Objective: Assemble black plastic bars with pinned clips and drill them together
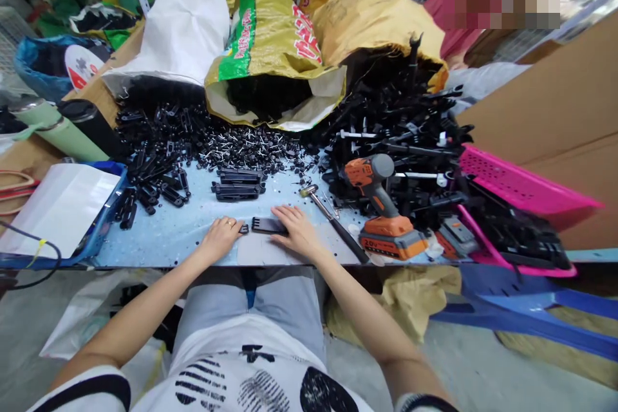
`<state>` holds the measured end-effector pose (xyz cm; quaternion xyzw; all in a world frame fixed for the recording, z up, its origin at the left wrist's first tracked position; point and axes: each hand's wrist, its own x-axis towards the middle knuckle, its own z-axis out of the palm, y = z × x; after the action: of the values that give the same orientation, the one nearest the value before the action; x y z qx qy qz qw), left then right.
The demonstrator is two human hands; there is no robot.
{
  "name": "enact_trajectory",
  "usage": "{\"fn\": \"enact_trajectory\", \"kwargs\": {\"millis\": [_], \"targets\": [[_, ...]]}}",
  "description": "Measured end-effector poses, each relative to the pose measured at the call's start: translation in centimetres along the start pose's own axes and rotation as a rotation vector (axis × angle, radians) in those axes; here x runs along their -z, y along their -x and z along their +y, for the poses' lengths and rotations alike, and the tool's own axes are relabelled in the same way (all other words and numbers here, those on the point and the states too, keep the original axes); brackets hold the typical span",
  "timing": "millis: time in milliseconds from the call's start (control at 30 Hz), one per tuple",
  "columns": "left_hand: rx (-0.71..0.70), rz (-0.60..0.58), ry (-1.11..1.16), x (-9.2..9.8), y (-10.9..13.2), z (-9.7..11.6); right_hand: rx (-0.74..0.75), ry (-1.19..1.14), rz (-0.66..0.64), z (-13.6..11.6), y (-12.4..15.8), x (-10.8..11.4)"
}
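Near the front edge of the bench, my left hand (220, 239) pinches a small black plastic piece (244, 229), of which only the end shows past the fingertips. My right hand (300, 233) grips a flat black plastic bracket (264, 225) between thumb and fingers, its notched end pointing left. A narrow gap separates the two pieces. Just beyond them lies a small stack of long black parts (237, 185). To the right of my right hand lies a hammer (344, 232) with a black handle, beside an orange and grey cordless driver (381, 203) standing on its battery.
Loose black parts (159, 167), a heap of screws (251, 149) and tangled black pieces (405, 135) cover the back. Open sacks (275, 45) stand behind. A blue tray (109, 206) holds white sheets at left; a pink basket (526, 187) is at right. Another person (458, 19) is behind.
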<state>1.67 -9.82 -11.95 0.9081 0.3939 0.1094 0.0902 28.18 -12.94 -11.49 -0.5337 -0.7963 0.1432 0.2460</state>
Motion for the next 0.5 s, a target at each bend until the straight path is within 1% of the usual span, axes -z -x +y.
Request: {"fn": "enact_trajectory", "kwargs": {"millis": [33,67,100,167,200,267,300,367,433,467,500], "targets": [[0.032,0.040,0.069,0.3,0.1,0.0,-0.003,-0.005,-0.023,-0.9,-0.8,-0.5],[0.071,0.092,0.159,0.7,0.0,0.3,-0.026,-0.060,-0.023,-1.9,-1.5,-1.1],[0.112,0.148,0.261,1.1,-0.1,0.8,-0.064,-0.163,-0.008,-2.8,-2.1,-1.6],[0.188,0.249,0.455,1.9,-0.5,2.0,-0.166,-0.470,0.005,-4.4,-3.0,-2.4],[0.213,0.287,0.528,2.3,-0.7,2.7,-0.217,-0.635,-0.009,-5.1,-3.2,-2.6],[0.225,0.352,0.603,2.9,-1.1,3.9,-0.285,-0.896,-0.056,-5.8,-3.2,-2.5],[0.219,0.384,0.613,3.1,-1.2,4.4,-0.292,-0.968,-0.071,-5.9,-3.2,-2.1],[0.199,0.421,0.599,3.4,-1.3,5.0,-0.259,-0.986,-0.053,-5.7,-3.0,-1.2],[0.186,0.426,0.570,3.6,-1.5,5.1,-0.187,-0.890,-0.020,-5.6,-2.6,-0.3],[0.190,0.434,0.552,3.9,-1.7,5.1,-0.128,-0.827,-0.038,-5.8,-2.4,-0.1],[0.195,0.451,0.535,4.3,-2.0,4.9,-0.046,-0.769,-0.084,-6.1,-2.1,-0.1]]}}
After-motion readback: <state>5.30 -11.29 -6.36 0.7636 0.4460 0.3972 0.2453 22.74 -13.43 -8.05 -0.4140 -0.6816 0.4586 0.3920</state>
